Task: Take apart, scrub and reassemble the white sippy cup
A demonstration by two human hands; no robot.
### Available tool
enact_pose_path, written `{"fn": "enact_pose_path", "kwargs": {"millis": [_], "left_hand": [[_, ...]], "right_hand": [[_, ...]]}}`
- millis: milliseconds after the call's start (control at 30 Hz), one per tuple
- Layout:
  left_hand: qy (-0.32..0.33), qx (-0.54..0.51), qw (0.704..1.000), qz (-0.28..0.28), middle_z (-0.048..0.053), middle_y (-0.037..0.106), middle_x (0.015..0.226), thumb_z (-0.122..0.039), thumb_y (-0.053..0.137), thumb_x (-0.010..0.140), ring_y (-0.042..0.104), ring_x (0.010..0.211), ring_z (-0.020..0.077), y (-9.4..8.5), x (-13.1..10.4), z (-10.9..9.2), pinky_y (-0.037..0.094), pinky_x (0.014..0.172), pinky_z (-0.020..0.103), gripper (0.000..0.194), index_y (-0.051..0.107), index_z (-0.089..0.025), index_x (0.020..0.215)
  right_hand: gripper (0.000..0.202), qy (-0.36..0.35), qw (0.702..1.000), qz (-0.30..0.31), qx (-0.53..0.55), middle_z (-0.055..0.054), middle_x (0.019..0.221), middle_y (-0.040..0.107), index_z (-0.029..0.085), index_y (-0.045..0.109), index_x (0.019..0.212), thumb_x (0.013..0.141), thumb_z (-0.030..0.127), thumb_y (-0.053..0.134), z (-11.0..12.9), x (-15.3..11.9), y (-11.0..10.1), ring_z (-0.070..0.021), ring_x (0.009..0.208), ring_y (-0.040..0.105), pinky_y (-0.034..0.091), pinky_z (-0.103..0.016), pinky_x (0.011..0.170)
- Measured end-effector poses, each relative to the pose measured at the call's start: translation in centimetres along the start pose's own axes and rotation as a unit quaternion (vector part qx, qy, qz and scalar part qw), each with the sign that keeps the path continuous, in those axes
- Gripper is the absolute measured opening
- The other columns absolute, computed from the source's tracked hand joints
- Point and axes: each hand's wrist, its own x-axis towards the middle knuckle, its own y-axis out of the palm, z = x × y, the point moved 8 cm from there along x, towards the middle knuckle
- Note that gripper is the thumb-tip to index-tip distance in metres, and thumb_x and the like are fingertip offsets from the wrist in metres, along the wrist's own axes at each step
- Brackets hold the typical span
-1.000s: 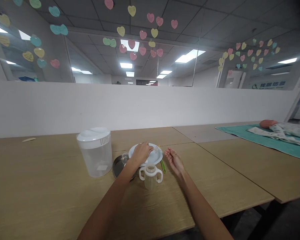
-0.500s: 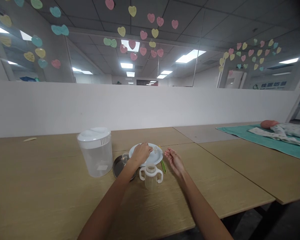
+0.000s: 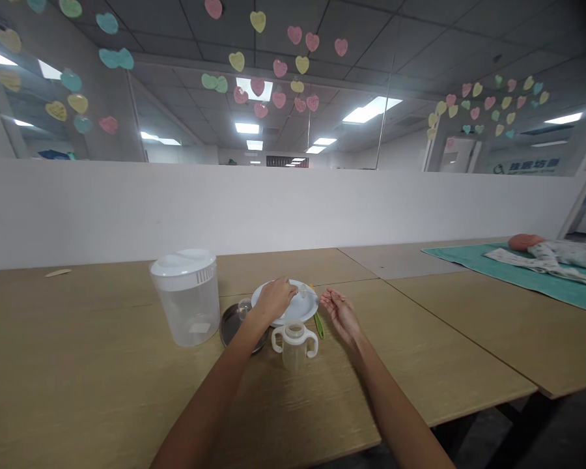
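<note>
Above the white plate [image 3: 286,317], my left hand [image 3: 275,298] is closed in a pinch. A thin pale strand-like piece [image 3: 310,293] stretches from its fingertips toward my right hand [image 3: 340,309]; its exact kind is too small to make out. My right hand is palm up at the plate's right side, thumb and fingertips together at the far end of that piece. Nearer to me stands an upright clear baby bottle [image 3: 294,348] with two white handles, its top uncovered. A dark round metal tray [image 3: 231,327] holds a clear dome-shaped piece [image 3: 245,307], partly behind my left forearm.
A lidded translucent bucket [image 3: 188,303] stands left of the tray. A green-handled brush or utensil [image 3: 319,326] lies by the plate's right edge. Far right, a teal mat [image 3: 498,277] carries patterned cloth [image 3: 571,257] and a reddish round object [image 3: 525,242]. A low white wall [image 3: 273,208] borders the wooden table.
</note>
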Motion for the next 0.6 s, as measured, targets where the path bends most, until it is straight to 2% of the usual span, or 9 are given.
{"fn": "enact_pose_path", "kwargs": {"millis": [200, 433, 600], "left_hand": [[0.004, 0.017, 1.0, 0.007, 0.007, 0.059, 0.096, -0.028, 0.035, 0.095, 0.058, 0.086, 0.0173, 0.22, 0.04, 0.08, 0.041, 0.072, 0.026, 0.032, 0.066, -0.021, 0.094], [0.005, 0.025, 1.0, -0.002, 0.007, 0.059, 0.095, -0.029, 0.035, 0.095, 0.058, 0.084, 0.0169, -0.16, -0.08, 0.21, 0.041, 0.072, 0.026, 0.032, 0.065, -0.02, 0.091], [0.011, 0.031, 0.999, 0.01, 0.008, 0.059, 0.094, -0.027, 0.035, 0.094, 0.058, 0.085, 0.0171, 0.36, -0.06, 0.09, 0.041, 0.071, 0.026, 0.032, 0.066, -0.019, 0.089]], "right_hand": [[0.009, 0.006, 1.0, 0.002, 0.007, -0.001, 0.069, 0.068, 0.017, 0.063, 0.082, 0.075, 0.02, 0.068, 0.01, 0.03, -0.04, -0.0094, 0.065, 0.065, 0.056, -0.018, 0.067], [0.014, 0.011, 0.999, 0.036, 0.007, -0.002, 0.071, 0.069, 0.015, 0.063, 0.085, 0.074, 0.02, 0.068, -0.27, 0.04, 0.25, -0.0088, 0.064, 0.065, 0.055, -0.017, 0.066], [0.011, -0.004, 1.0, 0.024, 0.016, -0.002, 0.071, 0.069, 0.016, 0.063, 0.084, 0.075, 0.021, 0.067, -0.15, 0.2, -0.07, -0.0094, 0.066, 0.065, 0.056, -0.018, 0.068]]}}
